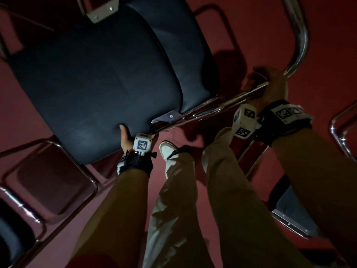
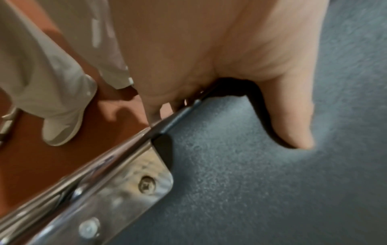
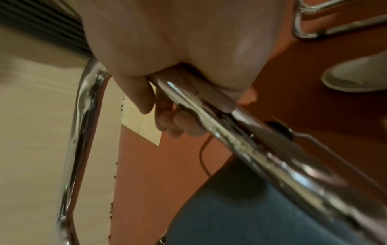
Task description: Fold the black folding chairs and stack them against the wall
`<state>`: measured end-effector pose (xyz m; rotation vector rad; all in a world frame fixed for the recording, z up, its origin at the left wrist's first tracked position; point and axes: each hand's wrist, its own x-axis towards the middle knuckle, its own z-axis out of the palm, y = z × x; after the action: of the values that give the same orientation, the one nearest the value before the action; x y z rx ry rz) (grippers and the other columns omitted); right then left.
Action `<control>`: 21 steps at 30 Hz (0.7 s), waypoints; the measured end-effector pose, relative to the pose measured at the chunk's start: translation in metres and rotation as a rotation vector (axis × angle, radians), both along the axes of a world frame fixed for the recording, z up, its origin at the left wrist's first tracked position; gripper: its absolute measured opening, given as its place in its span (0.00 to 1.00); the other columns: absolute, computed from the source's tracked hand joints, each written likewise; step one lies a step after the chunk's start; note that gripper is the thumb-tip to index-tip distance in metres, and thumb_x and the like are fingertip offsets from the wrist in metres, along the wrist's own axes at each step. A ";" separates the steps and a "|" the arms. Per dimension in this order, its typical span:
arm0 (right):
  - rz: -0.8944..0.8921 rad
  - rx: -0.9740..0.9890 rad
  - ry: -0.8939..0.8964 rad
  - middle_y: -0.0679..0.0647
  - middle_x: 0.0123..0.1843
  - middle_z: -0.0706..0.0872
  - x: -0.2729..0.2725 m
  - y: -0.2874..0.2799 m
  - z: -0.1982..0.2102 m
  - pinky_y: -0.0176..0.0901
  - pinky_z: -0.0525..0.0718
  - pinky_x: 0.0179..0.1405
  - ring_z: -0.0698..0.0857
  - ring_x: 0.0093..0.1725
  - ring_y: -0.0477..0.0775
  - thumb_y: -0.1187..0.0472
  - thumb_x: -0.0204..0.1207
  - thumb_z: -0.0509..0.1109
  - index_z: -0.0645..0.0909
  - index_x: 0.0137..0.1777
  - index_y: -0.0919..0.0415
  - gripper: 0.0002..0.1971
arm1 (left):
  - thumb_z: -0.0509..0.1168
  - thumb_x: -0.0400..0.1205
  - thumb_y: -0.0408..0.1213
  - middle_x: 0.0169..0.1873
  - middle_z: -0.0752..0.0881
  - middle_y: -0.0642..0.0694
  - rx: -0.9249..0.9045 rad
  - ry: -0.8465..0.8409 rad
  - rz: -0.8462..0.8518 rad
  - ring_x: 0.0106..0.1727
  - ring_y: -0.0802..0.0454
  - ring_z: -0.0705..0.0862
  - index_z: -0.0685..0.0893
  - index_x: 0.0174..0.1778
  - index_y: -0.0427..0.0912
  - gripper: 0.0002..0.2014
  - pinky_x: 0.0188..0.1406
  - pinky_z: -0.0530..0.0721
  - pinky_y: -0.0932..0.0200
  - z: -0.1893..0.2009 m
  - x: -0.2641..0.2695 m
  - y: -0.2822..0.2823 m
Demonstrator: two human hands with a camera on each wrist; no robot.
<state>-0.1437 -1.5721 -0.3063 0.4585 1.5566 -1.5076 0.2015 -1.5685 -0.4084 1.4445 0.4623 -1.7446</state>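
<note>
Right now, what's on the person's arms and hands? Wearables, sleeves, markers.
Both hands are bare. The left hand has a black wrist strap carrying a small white camera block with a black-and-white square marker. The right hand has a wider black wrist strap with several such markers and a larger white marker cube. Tan long sleeves cover both forearms.

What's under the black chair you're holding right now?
Under the black chair shows red floor, plus its shadow. The cushion covers the floor directly beneath. Left hand grips the cushion edge, right hand the chrome tube.
</note>
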 end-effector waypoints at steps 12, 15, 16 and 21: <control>-0.025 0.060 -0.077 0.54 0.28 0.81 -0.079 0.007 0.003 0.37 0.76 0.26 0.77 0.25 0.51 0.60 0.79 0.67 0.79 0.37 0.63 0.10 | 0.65 0.79 0.66 0.54 0.90 0.42 -0.033 0.067 -0.069 0.62 0.48 0.81 0.95 0.49 0.40 0.31 0.84 0.59 0.52 0.074 -0.070 -0.016; -0.026 0.073 -0.104 0.51 0.24 0.81 -0.104 0.007 -0.001 0.35 0.76 0.24 0.77 0.23 0.49 0.59 0.82 0.65 0.79 0.39 0.62 0.11 | 0.68 0.78 0.66 0.59 0.90 0.43 -0.050 0.013 -0.132 0.64 0.46 0.85 0.94 0.53 0.42 0.29 0.80 0.68 0.50 0.106 -0.099 -0.030; -0.036 0.069 -0.109 0.51 0.24 0.81 -0.110 0.006 -0.003 0.34 0.76 0.24 0.77 0.23 0.48 0.59 0.83 0.64 0.78 0.39 0.61 0.11 | 0.68 0.78 0.65 0.58 0.91 0.43 -0.056 -0.018 -0.147 0.63 0.46 0.86 0.95 0.51 0.43 0.27 0.77 0.74 0.50 0.116 -0.107 -0.035; -0.108 0.058 -0.167 0.50 0.24 0.80 -0.138 0.010 -0.007 0.35 0.74 0.23 0.76 0.24 0.48 0.61 0.81 0.67 0.76 0.40 0.60 0.08 | 0.72 0.75 0.65 0.65 0.88 0.47 -0.052 -0.055 -0.286 0.47 0.50 0.87 0.89 0.66 0.48 0.30 0.41 0.87 0.58 0.148 -0.145 -0.056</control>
<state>-0.2813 -1.5625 -0.3131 0.6936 1.4680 -1.4676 0.0569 -1.6242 -0.2602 1.5772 0.1851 -1.9169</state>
